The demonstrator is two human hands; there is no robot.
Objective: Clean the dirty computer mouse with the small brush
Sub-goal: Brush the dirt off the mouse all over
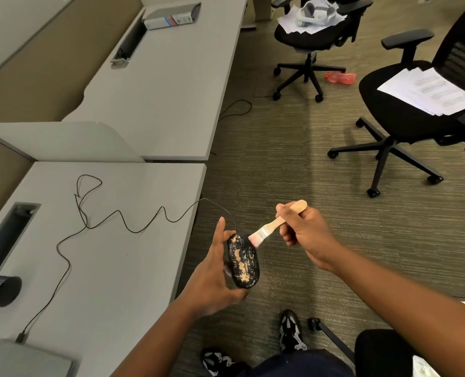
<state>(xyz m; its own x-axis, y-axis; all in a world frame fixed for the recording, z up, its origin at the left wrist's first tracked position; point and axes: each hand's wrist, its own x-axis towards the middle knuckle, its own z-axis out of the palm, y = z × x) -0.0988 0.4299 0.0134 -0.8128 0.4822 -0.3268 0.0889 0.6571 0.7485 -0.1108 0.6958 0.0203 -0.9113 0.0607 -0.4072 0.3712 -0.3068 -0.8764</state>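
Note:
A black computer mouse (243,261) speckled with tan dirt is held in the air over the carpet, just off the desk's edge. My left hand (215,270) grips it from the left side and below. My right hand (303,229) holds a small brush (273,225) by its pale wooden handle. The brush's pinkish bristles touch the front right part of the mouse. The mouse's thin black cable (103,221) trails in loops across the desk to a plug at a grey laptop (27,359).
The white desk (122,268) lies to my left, with a black mesh cup (1,291) at its left edge. Two black office chairs (405,115) carrying papers stand on the carpet ahead. A red bottle (340,77) lies on the floor. My shoes (291,331) are below.

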